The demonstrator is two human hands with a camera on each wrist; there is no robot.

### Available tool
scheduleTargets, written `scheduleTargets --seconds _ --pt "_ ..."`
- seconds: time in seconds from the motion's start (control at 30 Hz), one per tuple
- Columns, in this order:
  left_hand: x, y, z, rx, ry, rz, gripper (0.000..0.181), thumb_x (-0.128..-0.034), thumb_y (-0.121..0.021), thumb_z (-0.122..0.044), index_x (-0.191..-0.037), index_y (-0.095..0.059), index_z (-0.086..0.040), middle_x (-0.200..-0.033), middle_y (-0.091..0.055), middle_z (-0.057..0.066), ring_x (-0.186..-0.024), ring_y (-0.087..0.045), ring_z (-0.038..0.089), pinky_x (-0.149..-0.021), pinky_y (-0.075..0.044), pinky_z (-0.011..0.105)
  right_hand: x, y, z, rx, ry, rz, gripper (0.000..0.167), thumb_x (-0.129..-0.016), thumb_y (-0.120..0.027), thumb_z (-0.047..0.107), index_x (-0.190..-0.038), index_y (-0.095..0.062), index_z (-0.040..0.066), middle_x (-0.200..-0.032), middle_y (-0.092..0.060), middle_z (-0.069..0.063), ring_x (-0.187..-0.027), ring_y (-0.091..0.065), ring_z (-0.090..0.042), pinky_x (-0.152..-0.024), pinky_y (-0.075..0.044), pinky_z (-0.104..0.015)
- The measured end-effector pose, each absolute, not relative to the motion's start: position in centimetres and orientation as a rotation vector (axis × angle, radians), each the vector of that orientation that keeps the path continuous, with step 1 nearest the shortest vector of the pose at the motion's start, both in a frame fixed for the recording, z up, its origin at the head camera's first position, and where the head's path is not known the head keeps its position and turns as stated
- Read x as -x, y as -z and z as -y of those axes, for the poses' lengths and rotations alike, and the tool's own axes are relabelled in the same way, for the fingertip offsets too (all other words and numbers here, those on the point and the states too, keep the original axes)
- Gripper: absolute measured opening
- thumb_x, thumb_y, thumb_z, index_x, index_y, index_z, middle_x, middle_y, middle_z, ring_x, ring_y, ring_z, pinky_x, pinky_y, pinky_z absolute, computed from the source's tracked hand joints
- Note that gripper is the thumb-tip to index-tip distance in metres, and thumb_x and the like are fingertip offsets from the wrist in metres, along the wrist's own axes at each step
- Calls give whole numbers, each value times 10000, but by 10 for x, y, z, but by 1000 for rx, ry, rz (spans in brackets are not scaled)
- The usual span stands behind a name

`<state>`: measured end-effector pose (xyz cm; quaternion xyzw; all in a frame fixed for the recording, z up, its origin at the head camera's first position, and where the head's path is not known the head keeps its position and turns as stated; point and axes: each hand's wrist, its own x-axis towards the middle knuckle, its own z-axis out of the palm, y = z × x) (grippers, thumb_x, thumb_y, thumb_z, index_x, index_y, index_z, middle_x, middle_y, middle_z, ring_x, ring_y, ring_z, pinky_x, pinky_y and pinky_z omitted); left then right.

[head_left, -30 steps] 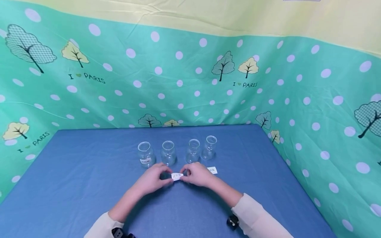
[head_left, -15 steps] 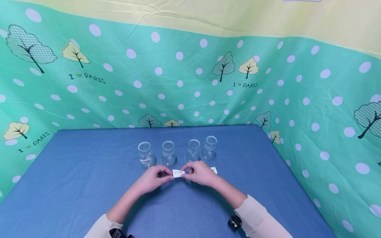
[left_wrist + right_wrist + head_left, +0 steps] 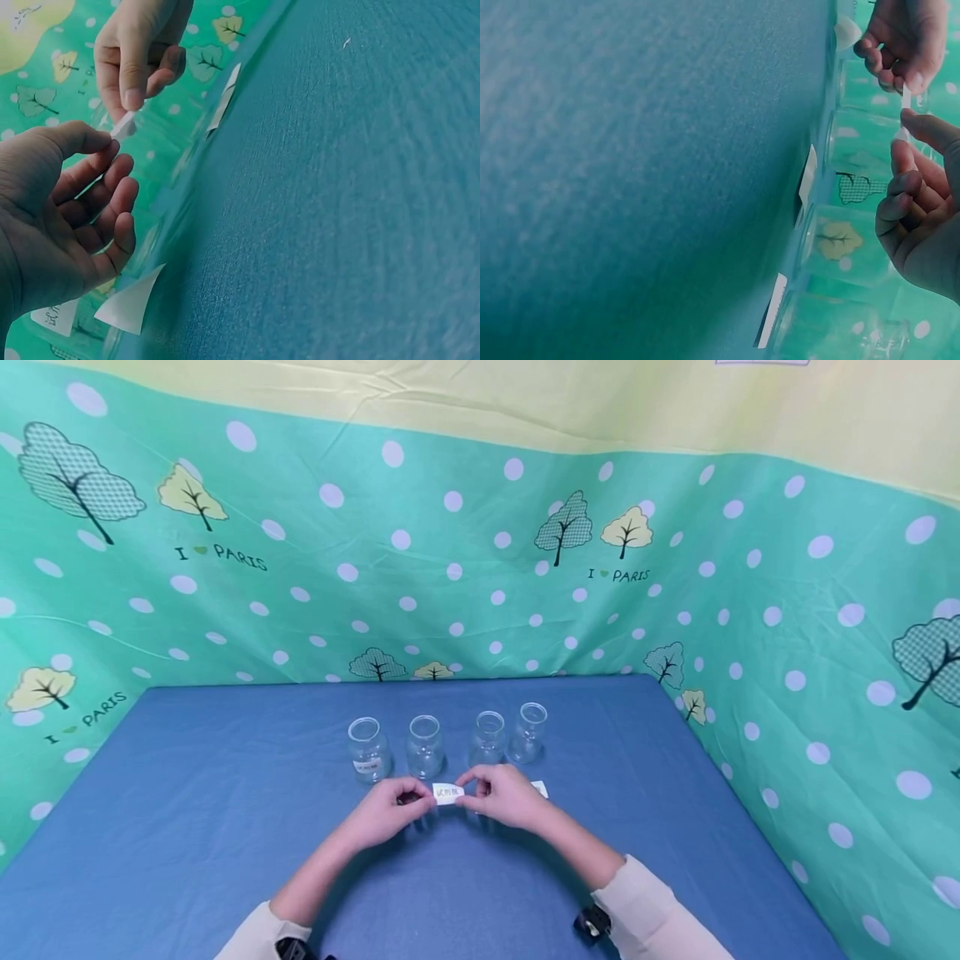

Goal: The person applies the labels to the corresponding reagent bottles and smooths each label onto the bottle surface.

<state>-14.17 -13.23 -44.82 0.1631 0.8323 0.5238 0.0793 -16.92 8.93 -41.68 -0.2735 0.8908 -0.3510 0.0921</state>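
A small white paper label with printed characters is stretched between both hands, in front of a row of clear glass jars. My left hand pinches its left end between thumb and index finger; the other fingers curl loosely in the left wrist view. At the opposite end, the thumb and index finger of my right hand pinch the label. Behind the hands stand the jars: the leftmost jar bears a similar label, and the second jar shows none. The right hand partly covers the third jar's base.
A fourth jar stands at the right. Another white label lies beside the right hand, partly covered. In the left wrist view, a curled white paper piece lies near the left hand. A polka-dot curtain borders the blue table.
The label has risen slightly and straightened, its printing now plainer. Both hands have shifted a little, still pinching its ends. The jars have stayed put.
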Motion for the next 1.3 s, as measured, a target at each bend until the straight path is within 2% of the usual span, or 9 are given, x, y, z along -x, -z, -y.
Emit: scheduleTargets --seconds 0.23,0.4,0.67,0.93,1.3 --pt "140 443 130 -450 -1587 -2485 163 -878 -629 -189 -890 -662 -30 -762 -660 149 -599 -564 133 -533 -442 222 165 412 -90 815 1078 -2689 206 -839 -697 247 -1009 -688 131 -628 -542 74 -513 -454 -15 -503 -420 -194" --pt "140 441 129 -484 -1604 -2462 174 -882 -621 -182 -887 -660 -13 -780 -656 166 -614 -569 138 -551 -447 216 158 409 -84 932 1011 -2748 156 -847 -686 244 -976 -702 157 -629 -547 90 -543 -453 5 -521 -414 -168" --pt "141 442 126 -580 -1583 -2418 160 -890 -605 -168 -887 -671 -22 -792 -654 140 -637 -552 46 -602 -469 212 152 411 -80 1059 926 -2802 144 -846 -684 264 -956 -710 174 -668 -580 88 -596 -458 26 -547 -392 -129" --pt "141 441 125 -637 -1642 -2333 191 -913 -596 -198 -930 -676 -25 -777 -628 224 -663 -590 181 -624 -475 210 151 412 -81 1009 1033 -2740 140 -854 -678 250 -950 -720 159 -650 -588 78 -567 -451 29 -535 -412 -139" --pt "142 441 125 -632 -1654 -2311 198 -901 -619 -205 -961 -689 -30 -798 -627 225 -671 -581 178 -610 -472 210 150 413 -81 981 1101 -2707 127 -857 -675 220 -951 -723 151 -643 -595 64 -557 -467 -6 -527 -415 -149"
